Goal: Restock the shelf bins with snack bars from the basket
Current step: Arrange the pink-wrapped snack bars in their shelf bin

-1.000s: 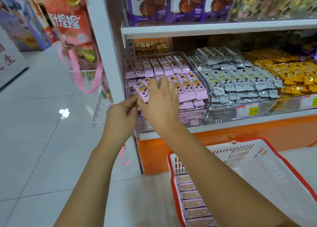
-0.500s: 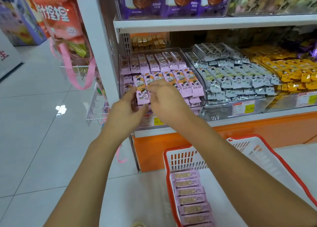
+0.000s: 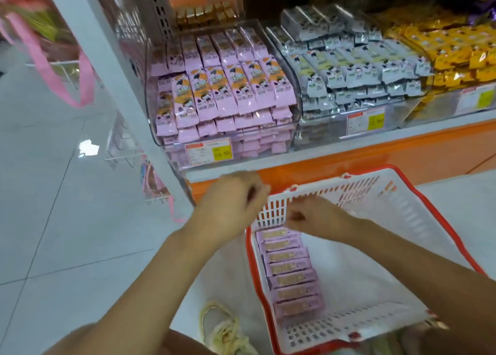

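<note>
Red-rimmed white basket (image 3: 444,222) sits on the floor (image 3: 53,220), its far wall close under the orange base panel (image 3: 389,158) of the shelf (image 3: 362,143). Snack bars (image 3: 291,274), pink wrappers, lie in one overlapping row along the basket's left wall, running from the far wall almost to the near one; the rest of the basket bottom is bare white, with wide room to the right of the row. Left hand (image 3: 230,201) hovers at the basket's far-left corner, just outside the rim, fingers curled, back of the hand to the camera. It is motion-blurred and I cannot tell if it grips anything. Right hand (image 3: 314,218) is inside the basket's outline, against the far wall and just above the top end of the row, fingers bent down. It is blurred too, and whether it grasps anything cannot be told. Above the basket, past the base panel, a clear bin (image 3: 296,97) holds stacked pink bars (image 3: 228,91) piled close to its rim. Up and right of the basket sit grey packets (image 3: 349,67), then yellow packets (image 3: 456,51). A price tag (image 3: 208,152) is on the bin front. A pale shoe (image 3: 222,328) is just left of the basket's near corner. Open tile lies left of the basket.
</note>
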Demonstrator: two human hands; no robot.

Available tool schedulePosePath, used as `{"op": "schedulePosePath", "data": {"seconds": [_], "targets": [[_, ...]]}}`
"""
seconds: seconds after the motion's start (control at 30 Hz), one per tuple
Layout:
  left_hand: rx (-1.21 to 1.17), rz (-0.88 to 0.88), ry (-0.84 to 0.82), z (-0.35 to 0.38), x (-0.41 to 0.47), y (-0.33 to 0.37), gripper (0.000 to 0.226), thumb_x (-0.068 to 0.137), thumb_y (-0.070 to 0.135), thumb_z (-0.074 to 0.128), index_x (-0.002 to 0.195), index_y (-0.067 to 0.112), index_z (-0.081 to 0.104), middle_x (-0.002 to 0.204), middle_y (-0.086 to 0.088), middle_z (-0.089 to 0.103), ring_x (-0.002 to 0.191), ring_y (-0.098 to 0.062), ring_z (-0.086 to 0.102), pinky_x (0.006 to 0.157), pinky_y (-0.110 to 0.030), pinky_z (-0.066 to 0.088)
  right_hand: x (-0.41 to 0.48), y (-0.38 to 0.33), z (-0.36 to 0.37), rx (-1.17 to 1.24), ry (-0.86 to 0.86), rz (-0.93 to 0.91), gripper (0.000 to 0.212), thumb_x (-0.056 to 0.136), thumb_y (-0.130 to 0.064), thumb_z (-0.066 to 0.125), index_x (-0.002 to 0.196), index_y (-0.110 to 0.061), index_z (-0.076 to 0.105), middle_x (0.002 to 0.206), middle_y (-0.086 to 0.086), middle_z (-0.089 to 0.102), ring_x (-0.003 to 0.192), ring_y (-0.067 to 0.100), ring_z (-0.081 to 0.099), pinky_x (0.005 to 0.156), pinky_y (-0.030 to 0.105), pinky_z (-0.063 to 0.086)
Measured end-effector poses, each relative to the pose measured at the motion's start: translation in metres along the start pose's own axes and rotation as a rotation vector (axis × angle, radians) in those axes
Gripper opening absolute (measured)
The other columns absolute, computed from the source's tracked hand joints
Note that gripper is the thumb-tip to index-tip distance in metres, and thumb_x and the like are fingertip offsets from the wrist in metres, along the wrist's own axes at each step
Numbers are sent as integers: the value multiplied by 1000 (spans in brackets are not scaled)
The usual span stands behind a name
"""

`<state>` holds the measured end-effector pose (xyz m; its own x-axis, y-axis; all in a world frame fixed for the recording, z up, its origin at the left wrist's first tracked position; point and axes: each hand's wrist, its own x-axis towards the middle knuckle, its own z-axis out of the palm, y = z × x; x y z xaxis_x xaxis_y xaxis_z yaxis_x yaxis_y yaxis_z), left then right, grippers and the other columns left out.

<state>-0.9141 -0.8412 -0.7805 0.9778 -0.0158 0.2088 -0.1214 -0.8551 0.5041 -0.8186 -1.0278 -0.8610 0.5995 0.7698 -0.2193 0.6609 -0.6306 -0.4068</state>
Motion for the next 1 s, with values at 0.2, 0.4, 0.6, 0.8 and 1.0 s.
{"op": "schedulePosePath", "data": {"seconds": [0.2,0.4,0.6,0.8,1.0], "targets": [[216,-51,-559,71,-9,-13,27,96,28,47,104,9,65,106,-9,65,96,-24,60,81,-35,49,-28,72,127,0,-481,196,52,85,-32,69,132,-16,52,136,5,49,124,20,46,101,26,34],[302,-92,-771,103,-18,-29,31,97,26,43,111,7,63,113,-11,63,102,-26,59,86,-35,49,-42,94,205,-244,-578,-48,68,63,-42,80,121,-13,58,120,8,60,107,28,60,91,37,52],[294,-146,-851,114,-13,-39,28,96,24,45,107,7,64,107,-10,64,97,-25,59,85,-37,50,-49,91,229,-425,-326,-288,48,55,-42,82,97,-22,68,102,-4,64,88,17,62,76,30,55],[279,-174,-879,116,-14,-45,22,90,9,49,100,6,68,102,-9,66,94,-24,62,83,-33,51,-48,84,241,-496,-248,-252,44,62,-32,82,101,-13,71,105,6,65,100,28,56,83,42,54],[282,-146,-934,109,-12,-45,6,89,12,53,85,17,54,90,-7,55,90,-23,60,78,-31,48,-53,84,217,-485,-231,-132,67,41,-40,81,100,-12,68,97,5,60,90,25,50,71,39,52]]}}
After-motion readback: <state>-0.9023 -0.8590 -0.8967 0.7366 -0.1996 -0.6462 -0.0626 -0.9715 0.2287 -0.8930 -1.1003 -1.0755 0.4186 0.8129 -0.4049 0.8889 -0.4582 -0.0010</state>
